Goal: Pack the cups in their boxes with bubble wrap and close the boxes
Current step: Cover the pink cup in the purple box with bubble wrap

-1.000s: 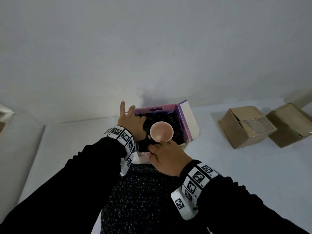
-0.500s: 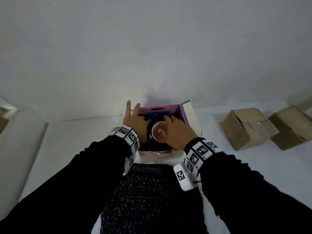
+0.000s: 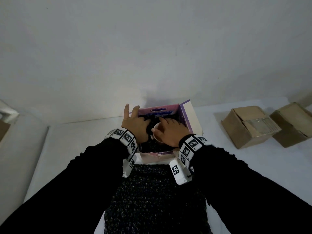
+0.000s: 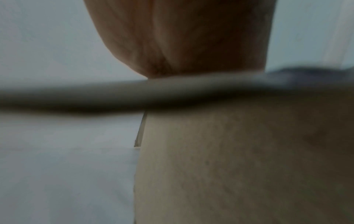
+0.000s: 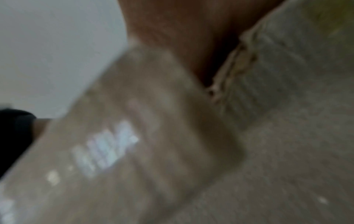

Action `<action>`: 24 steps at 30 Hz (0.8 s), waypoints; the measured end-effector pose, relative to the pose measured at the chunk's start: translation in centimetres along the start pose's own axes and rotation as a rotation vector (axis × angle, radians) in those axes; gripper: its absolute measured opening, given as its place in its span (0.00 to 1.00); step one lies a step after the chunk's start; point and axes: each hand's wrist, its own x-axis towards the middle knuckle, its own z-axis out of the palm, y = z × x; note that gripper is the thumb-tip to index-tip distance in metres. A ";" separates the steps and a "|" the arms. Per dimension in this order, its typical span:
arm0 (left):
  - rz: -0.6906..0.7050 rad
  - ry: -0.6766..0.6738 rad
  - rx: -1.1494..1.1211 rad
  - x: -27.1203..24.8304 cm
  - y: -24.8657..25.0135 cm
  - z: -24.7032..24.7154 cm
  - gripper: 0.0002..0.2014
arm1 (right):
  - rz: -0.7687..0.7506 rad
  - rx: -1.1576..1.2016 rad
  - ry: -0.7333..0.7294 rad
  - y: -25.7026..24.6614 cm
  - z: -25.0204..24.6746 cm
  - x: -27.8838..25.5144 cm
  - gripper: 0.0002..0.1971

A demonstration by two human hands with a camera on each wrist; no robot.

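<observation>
Under the right hand [image 3: 168,132] sits a pink cup [image 3: 156,135], down inside a purple box [image 3: 184,119] that is open at the top. Only a bit of the cup's rim peeks out beside the thumb. The right hand lies flat over the cup with its fingers spread out and reaching toward the far wall of the box. It covers the cup and does not squeeze it.

Just beside it, the left hand [image 3: 135,124] is at the left edge of the same box. Two of its fingers [image 3: 126,110] stick straight up past the box wall. Its thumb side pushes into the dark bubble wrap [image 3: 152,196] that lines the box around the cup. The rest of that bubble wrap hangs out over the near wall of the box and runs back between the two black sleeves.

Well off past the right hand, two brown cardboard boxes [image 3: 243,127] sit closed on the white table [image 3: 236,166], touching each other. One has shiny clear tape on top.

Both wrist views are blurry. They show only skin pressed close against pale cardboard.
</observation>
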 end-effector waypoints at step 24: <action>0.148 -0.041 -0.177 -9.3 3.6 0.1 0.47 | -0.162 -0.210 0.258 0.9 1.6 -11.5 0.29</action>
